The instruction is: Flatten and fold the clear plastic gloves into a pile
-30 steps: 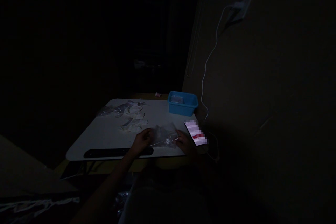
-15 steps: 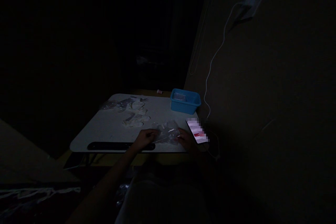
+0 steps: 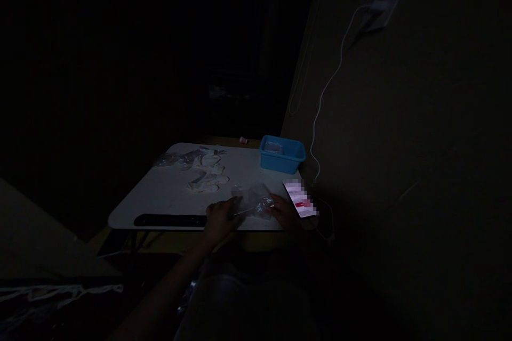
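It is very dark, but a clear plastic bag (image 3: 254, 201) shows between the two hands, over the front of the white table (image 3: 160, 197), near its right corner. The left hand (image 3: 221, 219) has its fingers bent in and holds the bag's left side. The right hand (image 3: 285, 212) has its fingers nearly closed and pinches the bag's right side. It is too dark to tell how each fingertip sits. Just beside the right hand is a phone (image 3: 298, 197) with a bright screen. A blue tub (image 3: 282, 162) stands at the back right of the table, with a pale flat thing (image 3: 274, 147) inside. Farther left lie rumpled white things (image 3: 206, 182) and some shiny plastic (image 3: 168, 160). A long black strip (image 3: 170, 220) runs along the table's front edge, next to the left hand.
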The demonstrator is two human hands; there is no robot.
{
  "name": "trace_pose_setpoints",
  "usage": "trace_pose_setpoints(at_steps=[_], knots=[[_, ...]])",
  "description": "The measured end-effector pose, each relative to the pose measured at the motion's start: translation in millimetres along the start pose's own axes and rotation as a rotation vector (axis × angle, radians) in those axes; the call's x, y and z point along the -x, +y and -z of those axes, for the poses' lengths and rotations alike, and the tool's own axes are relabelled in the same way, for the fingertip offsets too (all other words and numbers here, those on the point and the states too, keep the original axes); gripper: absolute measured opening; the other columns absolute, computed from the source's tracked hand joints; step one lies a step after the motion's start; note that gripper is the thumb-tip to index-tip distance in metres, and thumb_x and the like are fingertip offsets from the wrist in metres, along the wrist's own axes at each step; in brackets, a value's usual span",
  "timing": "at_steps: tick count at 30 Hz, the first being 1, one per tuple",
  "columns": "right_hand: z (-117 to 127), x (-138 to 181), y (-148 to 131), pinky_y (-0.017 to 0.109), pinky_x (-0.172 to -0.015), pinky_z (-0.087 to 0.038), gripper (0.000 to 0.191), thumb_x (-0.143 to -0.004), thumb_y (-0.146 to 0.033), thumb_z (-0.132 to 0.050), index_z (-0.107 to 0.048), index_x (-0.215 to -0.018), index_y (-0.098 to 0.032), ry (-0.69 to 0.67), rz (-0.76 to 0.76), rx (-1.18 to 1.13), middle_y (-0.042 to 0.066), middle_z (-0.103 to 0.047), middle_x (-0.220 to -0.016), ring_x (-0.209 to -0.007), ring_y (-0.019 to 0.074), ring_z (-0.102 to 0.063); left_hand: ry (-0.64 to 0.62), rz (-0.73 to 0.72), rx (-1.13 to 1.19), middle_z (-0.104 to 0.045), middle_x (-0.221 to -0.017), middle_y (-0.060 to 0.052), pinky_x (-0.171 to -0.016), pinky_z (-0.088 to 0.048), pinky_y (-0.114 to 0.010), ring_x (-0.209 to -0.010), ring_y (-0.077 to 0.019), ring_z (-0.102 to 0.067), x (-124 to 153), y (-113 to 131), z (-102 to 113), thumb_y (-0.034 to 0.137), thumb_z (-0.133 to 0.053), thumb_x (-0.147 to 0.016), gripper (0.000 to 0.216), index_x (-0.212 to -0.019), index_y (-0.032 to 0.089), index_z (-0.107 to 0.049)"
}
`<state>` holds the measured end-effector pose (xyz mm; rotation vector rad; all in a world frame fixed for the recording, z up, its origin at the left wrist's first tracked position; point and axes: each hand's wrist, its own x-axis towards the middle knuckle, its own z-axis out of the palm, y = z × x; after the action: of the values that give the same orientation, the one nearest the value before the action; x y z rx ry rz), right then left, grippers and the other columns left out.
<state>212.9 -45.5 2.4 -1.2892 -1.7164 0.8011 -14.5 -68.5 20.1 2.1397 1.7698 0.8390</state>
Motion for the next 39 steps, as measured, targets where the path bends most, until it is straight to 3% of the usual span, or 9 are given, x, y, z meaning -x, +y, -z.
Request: trace_pose_setpoints(at_steps=[4,7,11,15,25,31,34,39], knots=[[2,0,-2,0.037,-0.090,-0.040,0.017,-0.072,-0.024,-0.056,-0.066,-0.084,-0.018,0.008,0.038,0.033,0.008,-0.057,-0.114,-0.102,0.0210,-0.053,-0.046,0.109,-0.037,-0.063,-0.105,-0.009,-0.086,-0.032,-0.045,-0.102,-0.0298,-0.052,8,13,-1,0.031,-0.059,-0.068,0.049,-0.116,0.025,-0.053],[3,0,-4,0.036,-0.090,-0.040,0.012,-0.071,-0.023,-0.057,-0.066,-0.076,-0.017,-0.016,0.042,0.028,0.008,-0.057,-0.115,-0.103,0.0215,-0.053,-0.065,0.121,-0.077,-0.062,-0.107,-0.008,-0.084,-0.032,-0.045,-0.103,-0.0303,-0.050,11,17,2,0.028,-0.059,-0.067,0.051,-0.118,0.026,-0.051],[4,1,-6,0.035,-0.084,-0.043,0.025,-0.072,-0.024,-0.056,-0.063,-0.095,-0.019,-0.013,0.017,-0.015,0.006,-0.065,-0.097,-0.094,0.0199,-0.057,-0.061,0.169,-0.113,-0.062,-0.107,-0.007,-0.082,-0.032,-0.043,-0.103,-0.0286,-0.050,14,17,5,0.028,-0.057,-0.070,0.050,-0.119,0.027,-0.050],[2,0,-4,0.034,-0.076,-0.046,0.037,-0.072,-0.023,-0.055,-0.057,-0.109,-0.019,-0.010,-0.003,-0.051,0.004,-0.066,-0.082,-0.080,0.0186,-0.060,-0.078,0.163,-0.088,-0.063,-0.106,-0.005,-0.084,-0.032,-0.041,-0.104,-0.0252,-0.050,14,15,1,0.020,-0.054,-0.071,0.036,-0.106,0.026,-0.060],[-5,0,7,0.026,-0.057,-0.045,0.052,-0.067,-0.022,-0.059,-0.047,-0.117,-0.018,-0.024,-0.040,-0.176,-0.002,-0.059,-0.068,-0.063,0.0141,-0.056,0.019,0.006,-0.060,-0.068,-0.094,-0.005,-0.082,-0.039,-0.037,-0.092,-0.0228,-0.058,-9,1,-9,0.017,-0.049,-0.069,0.032,-0.095,0.023,-0.066],[-6,-3,11,0.027,-0.063,-0.046,0.047,-0.068,-0.021,-0.057,-0.047,-0.114,-0.020,0.026,0.019,-0.240,0.000,-0.059,-0.074,-0.068,0.0135,-0.056,-0.059,-0.145,0.304,-0.067,-0.098,-0.003,-0.078,-0.046,-0.028,-0.086,-0.0170,-0.060,-26,-11,-13,0.019,-0.048,-0.067,0.038,-0.102,0.020,-0.062],[-6,-3,10,0.025,-0.059,-0.046,0.048,-0.069,-0.023,-0.055,-0.045,-0.116,-0.020,0.065,0.006,-0.293,-0.001,-0.057,-0.073,-0.065,0.0128,-0.056,-0.056,-0.147,0.377,-0.067,-0.097,-0.005,-0.079,-0.046,-0.029,-0.086,-0.0178,-0.061,-25,-14,-14,0.023,-0.050,-0.067,0.036,-0.100,0.017,-0.063],[-3,-1,6,0.021,-0.040,-0.040,0.052,-0.069,-0.027,-0.054,-0.042,-0.119,-0.021,0.063,-0.088,-0.319,-0.004,-0.054,-0.068,-0.044,0.0074,-0.047,-0.001,-0.117,0.329,-0.069,-0.090,-0.005,-0.073,-0.047,-0.029,-0.079,-0.0170,-0.062,-22,-15,-17,0.026,-0.050,-0.070,0.032,-0.097,0.018,-0.064]])
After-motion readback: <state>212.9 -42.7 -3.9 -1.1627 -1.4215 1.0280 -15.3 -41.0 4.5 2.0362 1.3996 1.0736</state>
